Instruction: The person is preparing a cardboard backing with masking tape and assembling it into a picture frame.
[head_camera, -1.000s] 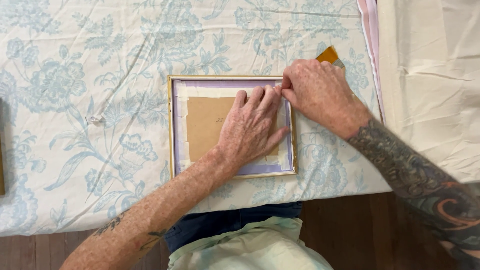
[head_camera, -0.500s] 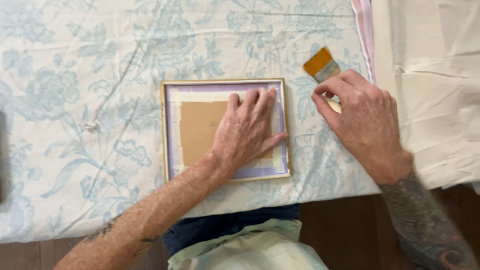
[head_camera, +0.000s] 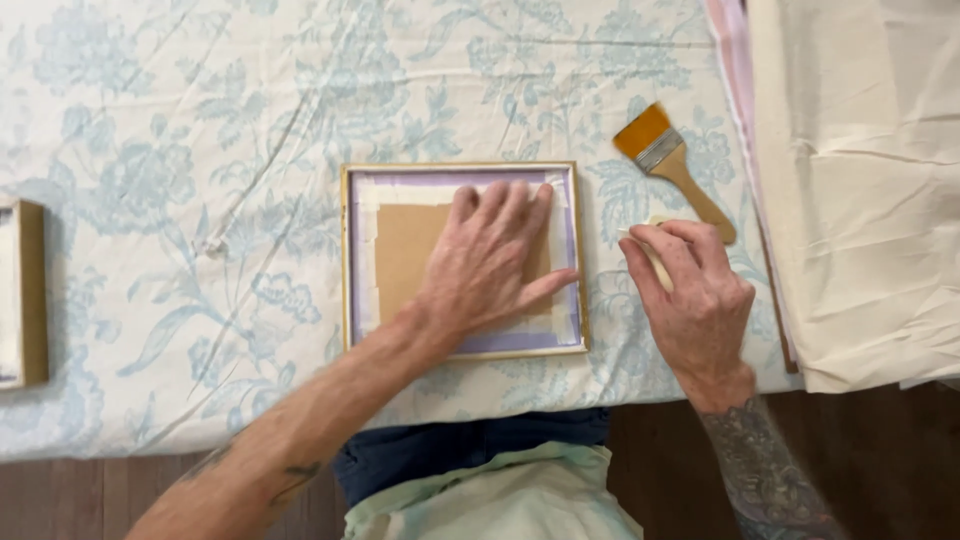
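A small box (head_camera: 22, 293) is sitting at the worktop's (head_camera: 150, 120) left edge. The left hand (head_camera: 490, 262) is lying open and flat on the frame (head_camera: 462, 258) in the middle. The right hand (head_camera: 695, 300) is curling around a pale roll (head_camera: 655, 255), just below the brush (head_camera: 672, 165). Cream cloth (head_camera: 860, 180) is lying far right.

Single head-worn view, looking straight down on table (head_camera: 150, 120), close range. Wearer's torso at bottom edge. Left hand (head_camera: 495, 265) near frame centre, right hand (head_camera: 695, 300) right of it; frame (head_camera: 360, 260) under left fingers, paintbrush (head_camera: 672, 165) beyond right fingertips. No second view shares scene.
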